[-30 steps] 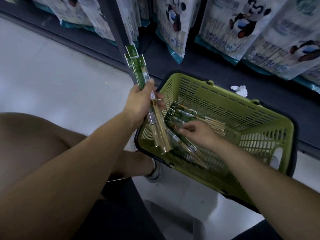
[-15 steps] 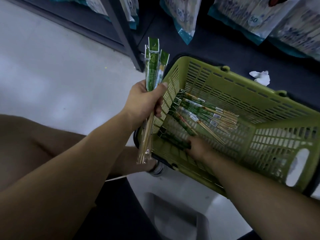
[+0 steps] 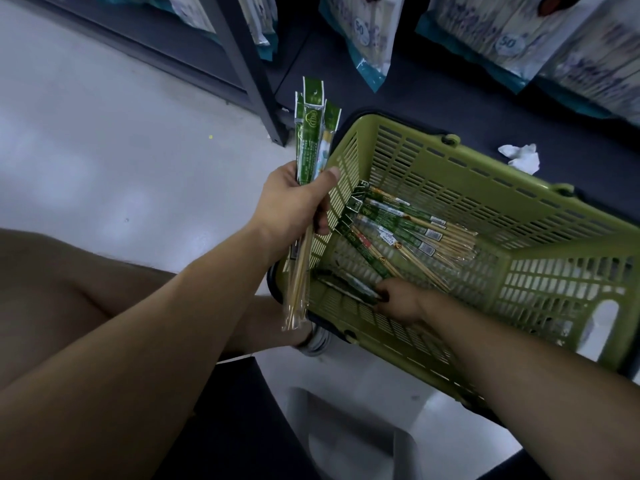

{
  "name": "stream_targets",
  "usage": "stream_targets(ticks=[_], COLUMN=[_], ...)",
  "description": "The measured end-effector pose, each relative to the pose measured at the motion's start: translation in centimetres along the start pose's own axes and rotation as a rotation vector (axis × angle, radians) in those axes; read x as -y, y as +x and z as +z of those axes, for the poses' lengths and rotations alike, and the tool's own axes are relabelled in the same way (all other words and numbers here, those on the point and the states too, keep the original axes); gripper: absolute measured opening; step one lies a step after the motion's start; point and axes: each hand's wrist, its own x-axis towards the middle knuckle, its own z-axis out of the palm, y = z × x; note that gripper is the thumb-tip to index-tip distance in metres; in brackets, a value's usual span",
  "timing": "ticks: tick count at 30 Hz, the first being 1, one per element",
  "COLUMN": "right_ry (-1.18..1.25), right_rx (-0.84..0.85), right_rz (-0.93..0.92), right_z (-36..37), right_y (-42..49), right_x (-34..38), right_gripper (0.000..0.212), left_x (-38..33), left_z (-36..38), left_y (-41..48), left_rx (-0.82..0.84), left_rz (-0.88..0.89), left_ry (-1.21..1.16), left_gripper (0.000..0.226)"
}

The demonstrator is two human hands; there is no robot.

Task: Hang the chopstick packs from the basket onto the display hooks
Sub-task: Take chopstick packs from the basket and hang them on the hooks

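My left hand (image 3: 294, 202) grips a bundle of chopstick packs (image 3: 310, 140) with green headers, held upright just left of the basket's near-left corner. The green slatted basket (image 3: 450, 174) lies tilted on the floor against the shelf base. Several more chopstick packs (image 3: 398, 230) lie across its bottom. My right hand (image 3: 398, 299) reaches into the basket's near side and pinches the end of a dark pack (image 3: 346, 287) lying against the near wall.
A dark shelf base (image 3: 450, 98) runs behind the basket, with a crumpled white paper (image 3: 521, 157) on it. Large bags with "50" labels (image 3: 367, 32) hang above. A grey upright post (image 3: 249, 74) stands left of the basket. My bare knee (image 3: 52, 289) is at lower left.
The view tilted down. My right hand moved from the middle of the basket to its near wall and took hold of a pack there. My left hand turned its bundle upright.
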Motion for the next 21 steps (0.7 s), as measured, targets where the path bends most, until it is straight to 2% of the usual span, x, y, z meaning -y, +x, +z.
stream_targets(ticks=[2,8,10,15,18,20,21], right_ry=[-0.04,0.015,0.127,0.481,0.533,0.443,0.411], right_rx=[0.012,-0.011,-0.122,-0.591,-0.664,-0.666,-0.668], right_rz=[-0.013,0.034,0.002,-0.213,-0.379,-0.45,-0.461], right_z=[0.0,-2.1,-3.7,-8.3,-9.3,-9.0,-8.9], right_y=[-0.4,-2.6,-4.2,-8.8,-10.8,-11.7,-11.9], right_x=[-0.1,0.0,0.4,6.0,10.1,11.8,12.3], right_gripper=[0.021,0.015,0.018,0.02,0.009,0.028,0.029], left_x=[0.1,-0.1,-0.1,0.1,-0.7,-1.1,-1.2], left_z=[0.1,0.4,0.7,2.4,3.7,4.2,4.3], left_y=[-0.1,-0.4,-0.7,-1.9,-2.4,-2.5,-2.5], left_rx=[-0.001,-0.019,-0.014,0.059,0.09,0.038,0.003], left_rz=[0.007,-0.023,-0.032,-0.027,0.015,0.016,0.007], left_ry=[0.001,0.053,0.083,0.06,0.023,-0.002,-0.013], left_gripper=[0.022,0.023,0.022,0.025,0.031,0.025,0.018])
